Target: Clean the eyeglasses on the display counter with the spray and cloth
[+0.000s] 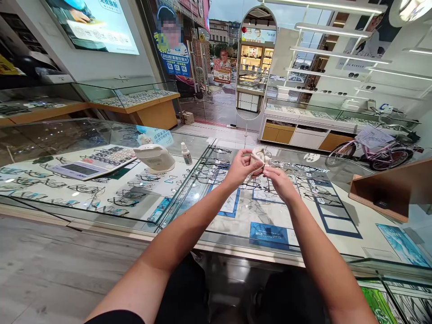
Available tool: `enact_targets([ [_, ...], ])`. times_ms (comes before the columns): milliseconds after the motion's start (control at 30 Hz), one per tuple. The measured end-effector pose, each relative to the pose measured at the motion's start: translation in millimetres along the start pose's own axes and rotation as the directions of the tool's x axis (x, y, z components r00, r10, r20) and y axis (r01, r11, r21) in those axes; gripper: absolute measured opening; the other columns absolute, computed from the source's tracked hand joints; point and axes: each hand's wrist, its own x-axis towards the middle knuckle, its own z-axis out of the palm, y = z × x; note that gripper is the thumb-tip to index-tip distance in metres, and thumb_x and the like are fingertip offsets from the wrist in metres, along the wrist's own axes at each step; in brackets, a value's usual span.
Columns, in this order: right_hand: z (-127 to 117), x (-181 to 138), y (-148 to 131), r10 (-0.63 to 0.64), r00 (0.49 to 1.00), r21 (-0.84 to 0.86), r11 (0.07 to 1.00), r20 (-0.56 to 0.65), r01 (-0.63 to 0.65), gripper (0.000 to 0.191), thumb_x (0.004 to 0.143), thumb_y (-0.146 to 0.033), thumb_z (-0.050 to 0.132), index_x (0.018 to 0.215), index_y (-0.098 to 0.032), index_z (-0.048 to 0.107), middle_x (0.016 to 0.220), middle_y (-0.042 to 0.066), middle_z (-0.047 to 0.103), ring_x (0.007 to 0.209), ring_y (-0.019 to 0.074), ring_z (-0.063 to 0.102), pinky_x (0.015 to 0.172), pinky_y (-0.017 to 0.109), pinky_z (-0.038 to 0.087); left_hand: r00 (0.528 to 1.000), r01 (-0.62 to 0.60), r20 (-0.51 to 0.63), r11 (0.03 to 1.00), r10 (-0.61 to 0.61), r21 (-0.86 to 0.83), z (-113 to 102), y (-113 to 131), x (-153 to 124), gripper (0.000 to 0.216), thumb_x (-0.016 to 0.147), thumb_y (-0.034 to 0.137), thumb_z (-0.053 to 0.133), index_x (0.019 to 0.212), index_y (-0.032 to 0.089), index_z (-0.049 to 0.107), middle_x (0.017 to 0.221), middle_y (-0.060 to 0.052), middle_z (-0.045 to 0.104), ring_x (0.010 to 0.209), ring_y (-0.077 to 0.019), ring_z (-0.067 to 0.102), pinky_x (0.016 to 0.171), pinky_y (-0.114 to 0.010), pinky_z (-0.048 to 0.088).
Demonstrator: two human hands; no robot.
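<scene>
Over the glass counter, my left hand (243,165) is closed on a pale, crumpled cleaning cloth (258,155), which it presses around a lens of a pair of eyeglasses (268,154). My right hand (277,180) pinches the frame of the same glasses from the other side. Both hands almost touch each other. The fingers and the cloth hide much of the glasses. A small white spray bottle (186,154) stands upright on the glass, to the left of my hands.
A large calculator (97,163) and a white device (155,157) rest on the counter at left. Rows of glasses (118,201) lie beneath the glass. A wooden stand (388,191) is at the right. Beyond the counter are an oval mirror (255,58) and a pink bicycle (378,150).
</scene>
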Motion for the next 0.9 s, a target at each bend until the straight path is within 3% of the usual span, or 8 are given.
enact_targets([
  [67, -0.6, -0.5, 0.6, 0.007, 1.0, 0.004, 1.0, 0.014, -0.007, 0.029, 0.099, -0.045, 0.067, 0.103, -0.026, 0.088, 0.106, 0.005, 0.083, 0.113, 0.0283, 0.069, 0.115, 0.041, 0.042, 0.994, 0.029, 0.104, 0.999, -0.031, 0.019, -0.1, 3.2, -0.9, 0.084, 0.065, 0.059, 0.101, 0.121, 0.018, 0.054, 0.079, 0.002, 0.07, 0.055, -0.01, 0.057, 0.055, -0.025, 0.043],
  [233, 0.2, -1.2, 3.5, 0.069, 0.998, 0.049, 0.996, -0.003, -0.068, 0.031, 0.095, -0.048, 0.069, 0.093, -0.023, 0.087, 0.101, 0.007, 0.082, 0.111, 0.0284, 0.069, 0.11, 0.041, 0.045, 0.952, 0.033, 0.303, 0.998, -0.048, 0.057, -2.5, 7.9, -3.4, 0.056, 0.081, 0.061, 0.09, 0.102, 0.016, 0.063, 0.061, 0.004, 0.058, 0.053, -0.0097, 0.051, 0.056, -0.025, 0.039],
  [500, 3.7, -1.8, -3.8, 0.081, 0.997, 0.078, 0.994, 0.001, -0.081, 0.035, 0.093, -0.054, 0.07, 0.093, -0.022, 0.085, 0.099, 0.007, 0.081, 0.107, 0.0287, 0.07, 0.107, 0.043, 0.047, 0.967, 0.067, 0.246, 0.997, -0.071, 0.023, -1.7, 4.1, -4.6, 0.05, 0.081, 0.055, 0.091, 0.099, 0.016, 0.067, 0.062, 0.004, 0.057, 0.056, -0.0097, 0.05, 0.058, -0.025, 0.041],
  [667, 2.8, -1.8, -0.5, 0.077, 0.997, 0.086, 0.993, -0.005, -0.076, 0.034, 0.094, -0.052, 0.07, 0.094, -0.022, 0.085, 0.097, 0.007, 0.081, 0.108, 0.0285, 0.07, 0.108, 0.043, 0.046, 0.978, 0.087, 0.192, 0.996, -0.079, -0.035, 2.1, 6.6, -4.8, 0.063, 0.071, 0.052, 0.098, 0.112, 0.015, 0.067, 0.064, 0.004, 0.06, 0.053, -0.0098, 0.051, 0.052, -0.025, 0.04],
  [900, 8.0, -0.5, -6.0, 0.13, 0.991, 0.166, 0.978, -0.026, -0.124, 0.035, 0.087, -0.055, 0.075, 0.087, -0.021, 0.084, 0.097, 0.009, 0.082, 0.112, 0.0306, 0.07, 0.103, 0.042, 0.047, 0.955, 0.164, 0.261, 0.983, -0.138, -0.083, -0.9, 10.2, -3.8, 0.058, 0.069, 0.045, 0.101, 0.103, 0.014, 0.066, 0.064, 0.003, 0.06, 0.056, -0.0097, 0.052, 0.051, -0.024, 0.042],
])
